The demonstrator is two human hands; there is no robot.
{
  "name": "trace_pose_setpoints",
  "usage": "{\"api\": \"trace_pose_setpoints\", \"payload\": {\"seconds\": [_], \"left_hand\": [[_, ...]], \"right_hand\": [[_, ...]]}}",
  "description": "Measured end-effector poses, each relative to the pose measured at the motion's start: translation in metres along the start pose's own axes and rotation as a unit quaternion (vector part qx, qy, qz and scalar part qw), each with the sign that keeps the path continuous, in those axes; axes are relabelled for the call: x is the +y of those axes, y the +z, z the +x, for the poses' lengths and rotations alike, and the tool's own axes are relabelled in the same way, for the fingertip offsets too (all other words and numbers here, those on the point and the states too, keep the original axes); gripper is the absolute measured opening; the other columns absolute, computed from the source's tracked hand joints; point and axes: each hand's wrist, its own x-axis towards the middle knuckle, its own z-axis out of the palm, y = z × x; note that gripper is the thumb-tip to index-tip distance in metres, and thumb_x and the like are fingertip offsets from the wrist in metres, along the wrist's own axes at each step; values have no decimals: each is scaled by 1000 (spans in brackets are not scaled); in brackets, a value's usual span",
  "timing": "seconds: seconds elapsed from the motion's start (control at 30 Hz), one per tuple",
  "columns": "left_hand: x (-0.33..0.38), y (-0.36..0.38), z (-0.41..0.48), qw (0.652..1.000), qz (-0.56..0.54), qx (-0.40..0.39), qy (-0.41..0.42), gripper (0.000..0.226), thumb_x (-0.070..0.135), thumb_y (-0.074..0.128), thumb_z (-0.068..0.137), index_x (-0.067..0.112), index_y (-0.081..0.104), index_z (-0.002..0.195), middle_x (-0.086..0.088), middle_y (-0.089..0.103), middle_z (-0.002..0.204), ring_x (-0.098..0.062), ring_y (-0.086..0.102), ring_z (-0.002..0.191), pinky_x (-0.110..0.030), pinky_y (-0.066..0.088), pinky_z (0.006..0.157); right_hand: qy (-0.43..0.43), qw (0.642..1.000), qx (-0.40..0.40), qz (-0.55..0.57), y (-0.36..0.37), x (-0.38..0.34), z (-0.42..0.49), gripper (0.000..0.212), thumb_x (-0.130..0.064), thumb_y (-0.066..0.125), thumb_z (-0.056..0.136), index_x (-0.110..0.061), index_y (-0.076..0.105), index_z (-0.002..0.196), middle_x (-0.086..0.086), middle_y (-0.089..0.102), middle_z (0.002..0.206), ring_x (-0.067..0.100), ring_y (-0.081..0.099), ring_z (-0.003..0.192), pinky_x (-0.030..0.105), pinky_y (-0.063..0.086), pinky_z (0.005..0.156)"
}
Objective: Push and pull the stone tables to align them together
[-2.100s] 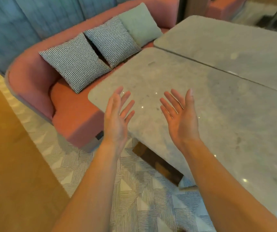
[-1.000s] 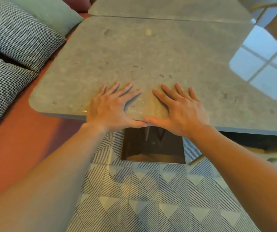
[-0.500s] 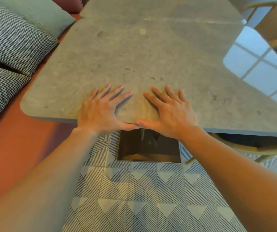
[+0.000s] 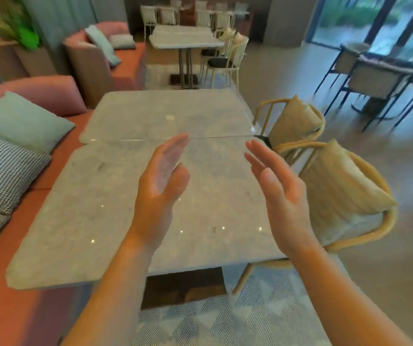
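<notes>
Both hands are off the stone here: left hand (image 4: 160, 186) and right hand (image 4: 280, 193) hover over the near table (image 4: 88, 208), fingers straight, palms facing each other, holding nothing. It sits butted against the far table (image 4: 150, 113) along a thin seam (image 4: 130, 140) (sofa (image 4: 50, 158) left, chairs (image 4: 337, 191) right). Looks like the eyeball-the-line step to me; next, palms flat on the near edge for a small sideways nudge if the corners don't match.

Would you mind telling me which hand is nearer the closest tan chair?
Right. The right hand is raised above the table's right edge beside the chair; the left hand is over the table's middle, farther off.
</notes>
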Motion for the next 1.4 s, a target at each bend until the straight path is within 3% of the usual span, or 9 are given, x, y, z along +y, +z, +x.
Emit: {"api": "trace_pose_setpoints", "payload": {"seconds": [0.13, 0.23, 0.3, 0.4, 0.63, 0.9, 1.17, 1.4], "left_hand": [[75, 105, 19, 989, -85, -93, 70, 71, 88, 68, 73, 55, 62, 136, 14, 56, 157, -10, 46, 152, -44, 33, 125], [112, 186, 33, 980, -88, -136, 118, 69, 85, 65, 80, 53, 59, 141, 15, 53, 160, -11, 43, 154, -37, 37, 124], [128, 230, 40, 975, -92, -152, 133, 71, 84, 65, 80, 51, 57, 143, 15, 51, 161, -10, 43, 155, -33, 37, 125], [149, 311, 45, 971, -84, -163, 155, 73, 85, 65, 80, 51, 57, 144, 17, 51, 161, -10, 41, 155, -41, 33, 126], [189, 464, 68, 967, -68, -186, 160, 87, 86, 63, 80, 37, 49, 150, 14, 49, 163, -10, 40, 156, -37, 34, 128], [158, 612, 147, 962, -71, -190, 185, 91, 85, 62, 81, 30, 48, 151, 7, 48, 165, -14, 40, 156, -47, 35, 128], [101, 748, 274, 961, -117, -156, 195, 84, 85, 62, 82, 34, 52, 149, 6, 50, 164, -16, 42, 156, -46, 35, 127], [78, 852, 379, 960, -97, -156, 213, 81, 83, 64, 82, 36, 52, 147, 10, 51, 162, -15, 43, 155, -43, 35, 127]], "right_hand": [[-82, 995, 39, -30, -118, -84, 7, 82, -81, 62, 84, -28, 53, 147, -15, 61, 151, 14, 55, 143, 29, 47, 115], [-113, 990, 73, -48, -203, -115, 4, 98, -81, 63, 83, -12, 50, 151, -1, 59, 154, 19, 56, 144, 37, 47, 118], [-127, 987, 82, -49, -249, -129, 8, 101, -82, 63, 82, -11, 49, 152, -1, 58, 155, 18, 55, 144, 35, 47, 118], [-145, 985, 77, -46, -332, -154, 15, 105, -85, 62, 79, -11, 47, 153, -6, 57, 155, 13, 54, 144, 28, 46, 116], [-182, 977, 70, -91, -480, -189, 52, 106, -89, 58, 79, -15, 46, 154, -3, 53, 158, 13, 52, 146, 31, 43, 120], [-197, 971, 89, -100, -618, -152, 136, 101, -87, 59, 81, -17, 47, 153, -3, 54, 157, 14, 52, 146, 41, 43, 122], [-209, 966, 67, -139, -744, -105, 275, 98, -82, 59, 86, -14, 46, 155, 2, 53, 159, 17, 48, 149, 47, 38, 125], [-236, 964, 62, -104, -840, -69, 390, 99, -80, 60, 87, -8, 46, 155, 5, 53, 158, 20, 49, 149, 53, 39, 124]]}}
